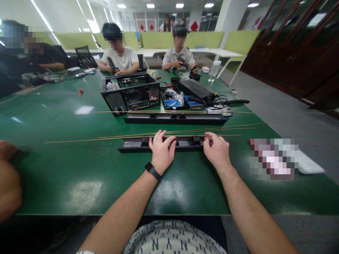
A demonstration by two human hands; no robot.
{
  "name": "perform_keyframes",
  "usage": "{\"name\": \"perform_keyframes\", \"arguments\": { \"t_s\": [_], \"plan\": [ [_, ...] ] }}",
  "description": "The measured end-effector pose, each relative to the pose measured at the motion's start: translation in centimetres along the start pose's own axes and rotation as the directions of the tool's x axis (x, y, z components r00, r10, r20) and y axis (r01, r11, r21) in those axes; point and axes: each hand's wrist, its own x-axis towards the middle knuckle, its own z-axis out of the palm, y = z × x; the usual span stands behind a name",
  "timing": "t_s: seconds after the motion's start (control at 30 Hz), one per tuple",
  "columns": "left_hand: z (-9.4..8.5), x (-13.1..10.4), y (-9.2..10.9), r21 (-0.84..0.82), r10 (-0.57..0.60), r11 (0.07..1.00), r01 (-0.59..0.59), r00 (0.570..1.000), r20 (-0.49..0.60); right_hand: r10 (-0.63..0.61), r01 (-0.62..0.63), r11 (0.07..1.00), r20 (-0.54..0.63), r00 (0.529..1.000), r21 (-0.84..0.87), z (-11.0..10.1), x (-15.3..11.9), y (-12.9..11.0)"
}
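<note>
Across the green table in front of me lies a long black rail (137, 144) with a silvery inner channel. Several black blocks sit in it; one block (196, 140) shows between my hands. My left hand (162, 151), with a dark band on its wrist, reaches over the rail, thumb and forefinger closed about a small black block (177, 141). At the rail's right end my right hand (217, 150) is curled in a pinch; its fingers hide what they hold, if anything. Thin brass-coloured rods (79, 140) lie along the far side of the rail.
Behind is a second black rail (174, 121) with rods on it. Farther back stand an open computer case (132, 93) and a tray of gloves (174, 98) beside black cables (217, 100). A blurred flat item (272, 158) lies right. Another person's arm (9, 183) is at left; co-workers sit opposite.
</note>
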Motion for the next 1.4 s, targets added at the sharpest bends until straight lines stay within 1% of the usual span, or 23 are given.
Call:
{"name": "perform_keyframes", "arguments": {
  "t_s": [0.2,0.43,0.5,0.67,0.77,1.03,1.27,1.4],
  "plan": [
    [-0.04,0.02,0.02,0.0,-0.003,1.0,0.003,1.0,0.002,0.045,-0.045,0.999,-0.023,0.999,-0.026,-0.07,0.08,0.13],
    [-0.05,0.01,0.01,-0.007,-0.001,1.0,0.001,1.0,0.0,0.105,-0.111,0.992,-0.077,0.991,-0.067,-0.18,0.27,0.69],
    [-0.02,0.0,-0.01,-0.005,0.001,1.0,-0.001,1.0,-0.004,0.102,-0.106,0.992,-0.073,0.992,-0.062,-0.19,0.25,0.68],
    [0.03,0.0,-0.06,0.001,-0.005,1.0,0.005,1.0,-0.003,0.028,-0.029,1.0,-0.013,1.0,-0.006,-0.19,0.08,0.22],
    [0.06,0.0,-0.1,0.002,-0.003,1.0,0.003,1.0,-0.008,0.005,-0.005,1.0,0.011,1.0,0.012,-0.22,0.04,0.0],
    [0.14,0.03,-0.21,0.001,0.007,1.0,-0.007,1.0,-0.009,0.036,-0.037,0.998,-0.019,0.999,-0.045,-0.15,0.13,0.17],
    [0.01,-0.02,-0.05,-0.007,-0.001,1.0,0.001,1.0,-0.003,0.098,-0.103,0.992,-0.061,0.993,-0.072,-0.3,0.27,0.63],
    [0.07,-0.01,-0.11,-0.009,0.002,1.0,-0.002,1.0,-0.009,0.086,-0.089,0.995,-0.063,0.994,-0.054,-0.3,0.2,0.49]
  ]
}}
